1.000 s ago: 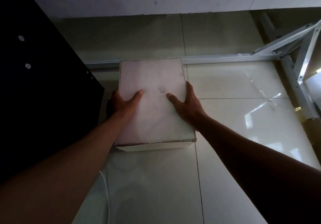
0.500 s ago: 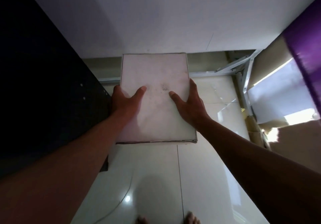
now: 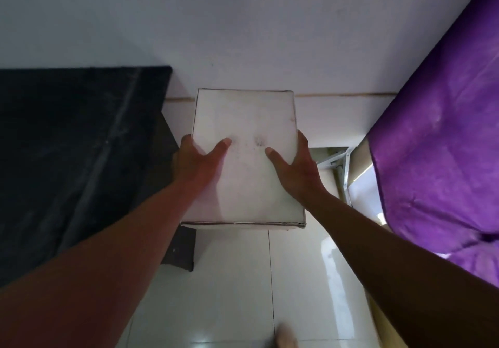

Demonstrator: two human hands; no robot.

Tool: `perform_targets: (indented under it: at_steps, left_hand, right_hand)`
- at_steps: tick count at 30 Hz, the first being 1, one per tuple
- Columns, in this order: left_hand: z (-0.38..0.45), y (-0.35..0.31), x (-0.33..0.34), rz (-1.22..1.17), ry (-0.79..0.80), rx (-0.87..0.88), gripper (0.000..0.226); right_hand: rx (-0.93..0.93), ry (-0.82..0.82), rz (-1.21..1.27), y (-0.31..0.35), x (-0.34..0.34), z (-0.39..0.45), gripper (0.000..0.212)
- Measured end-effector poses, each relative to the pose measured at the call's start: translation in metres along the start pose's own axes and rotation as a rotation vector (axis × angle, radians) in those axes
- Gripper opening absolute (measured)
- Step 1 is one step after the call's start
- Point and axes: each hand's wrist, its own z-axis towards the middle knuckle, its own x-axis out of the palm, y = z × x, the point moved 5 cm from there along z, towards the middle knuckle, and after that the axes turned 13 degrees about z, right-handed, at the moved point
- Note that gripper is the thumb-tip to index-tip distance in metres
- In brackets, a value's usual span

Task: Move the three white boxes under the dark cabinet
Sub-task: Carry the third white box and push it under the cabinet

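Observation:
A white box (image 3: 244,120) with a smudged lid is held up in the air in front of me, above the tiled floor. My left hand (image 3: 198,162) grips its left side with the thumb on the lid. My right hand (image 3: 295,168) grips its right side the same way. The dark cabinet (image 3: 67,153) stands at my left, its top now in sight, close beside the box. Only this one white box is in view.
A purple cloth (image 3: 442,145) covers a surface at the right, with a white metal frame (image 3: 344,169) under it. A white wall (image 3: 243,29) rises straight ahead. Glossy white floor tiles (image 3: 235,293) lie below, and a toe (image 3: 283,338) shows at the bottom edge.
Both hands have lifted the box from the floor to well above it. The view has risen with it, so the cabinet's top and the purple cloth have come into sight.

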Motion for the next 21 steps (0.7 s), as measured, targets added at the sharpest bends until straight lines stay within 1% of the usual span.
perform_targets:
  at_steps: [3,5,10,14,18,21]
  left_hand:
    - [-0.027,-0.021,-0.053,0.006,-0.031,0.037,0.087]
    - [-0.04,-0.029,-0.076,0.001,-0.049,0.04,0.088]
    - [-0.099,-0.034,-0.154,-0.026,-0.097,0.048,0.085]
    - [-0.138,-0.023,-0.202,-0.044,-0.119,0.052,0.082]
    - [-0.175,-0.004,-0.255,-0.038,-0.184,0.023,0.079]
    - [-0.192,0.012,-0.29,-0.038,-0.247,0.031,0.082]
  right_hand:
    - [-0.028,-0.016,0.015,0.049,-0.006,-0.032,0.079]
    - [-0.051,-0.01,-0.001,0.072,-0.008,-0.045,0.08]
    - [-0.089,0.043,-0.022,0.14,-0.007,-0.108,0.083]
    - [-0.094,0.105,-0.035,0.175,0.004,-0.15,0.083]
    - [-0.124,0.201,-0.06,0.21,0.027,-0.189,0.085]
    - [-0.163,0.266,-0.079,0.233,0.051,-0.212,0.087]
